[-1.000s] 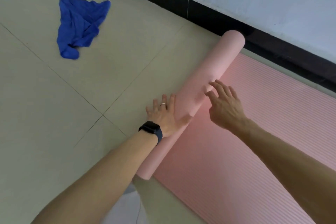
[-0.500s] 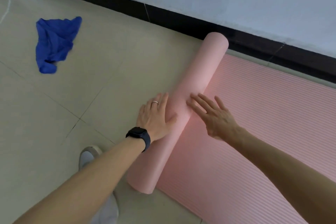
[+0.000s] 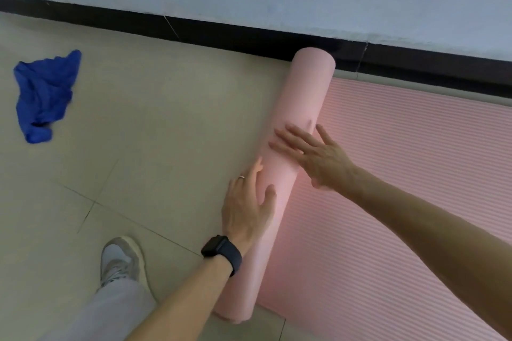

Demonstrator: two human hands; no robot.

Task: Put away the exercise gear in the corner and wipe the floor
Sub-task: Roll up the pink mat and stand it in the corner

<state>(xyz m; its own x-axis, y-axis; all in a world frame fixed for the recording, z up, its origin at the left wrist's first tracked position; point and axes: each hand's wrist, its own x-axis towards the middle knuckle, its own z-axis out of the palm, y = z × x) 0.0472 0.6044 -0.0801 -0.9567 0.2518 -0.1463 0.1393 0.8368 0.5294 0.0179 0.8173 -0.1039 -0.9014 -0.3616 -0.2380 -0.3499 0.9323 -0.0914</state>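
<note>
Both hands press open and flat, fingers straight, gripping nothing: the left hand (image 3: 248,202) low on the roll (image 3: 299,108) of a pink mat (image 3: 401,174), the right hand (image 3: 313,155) higher. The roll's far end lies near the black baseboard (image 3: 221,33). Even pressure from both palms should hold it tight and straight. A crumpled blue cloth (image 3: 44,94) lies well apart on the beige tiled floor (image 3: 152,133).

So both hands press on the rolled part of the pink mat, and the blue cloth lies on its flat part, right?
Not quite. The head view shows the blue cloth on the tiled floor, left of the rolled part of the pink mat and apart from it. The left hand and right hand do press on that rolled part.
</note>
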